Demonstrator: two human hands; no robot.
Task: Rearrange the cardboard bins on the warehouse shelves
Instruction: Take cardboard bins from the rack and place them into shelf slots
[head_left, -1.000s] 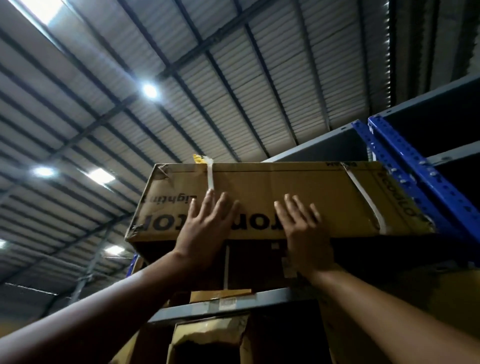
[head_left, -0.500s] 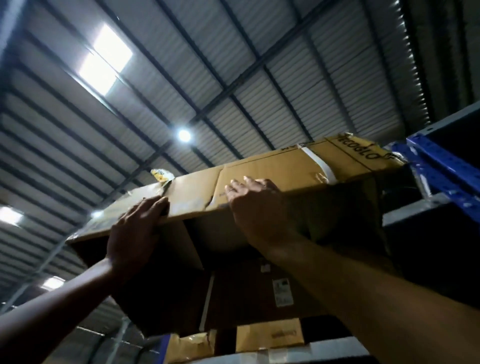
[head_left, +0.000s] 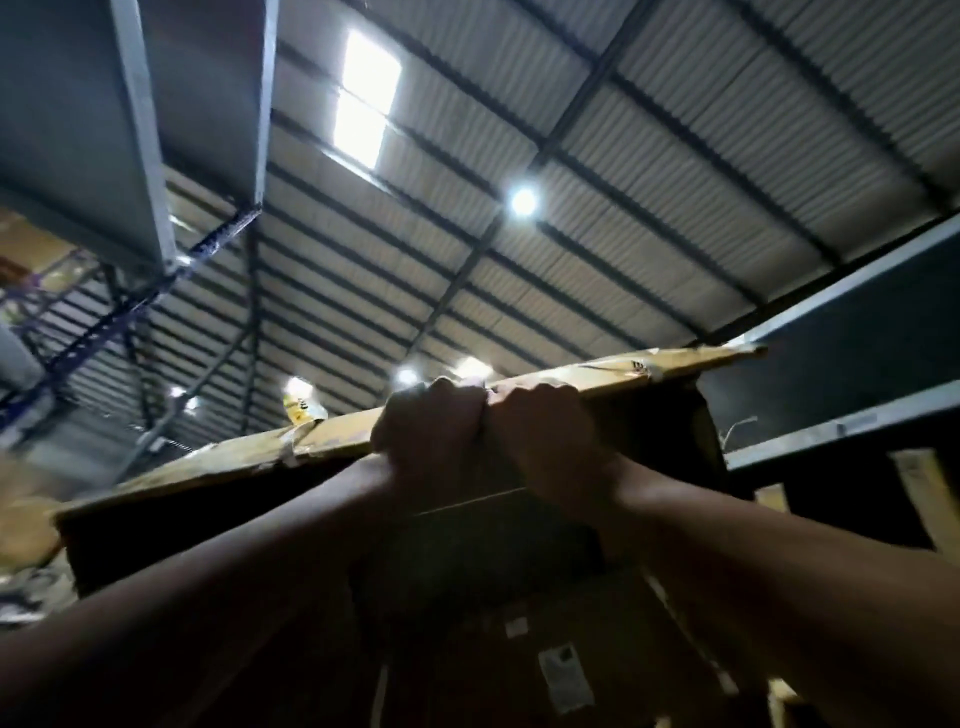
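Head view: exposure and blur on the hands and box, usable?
Head view: backlit; skylight and ceiling lamp blown out; left hand, right hand and cardboard box underside near-silhouette, only its top edge catches light; frame's left margin motion-smeared.

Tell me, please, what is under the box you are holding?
Your left hand and right hand grip the box by its edge; below is a dark surface with a white label. Shadow hides the rest.
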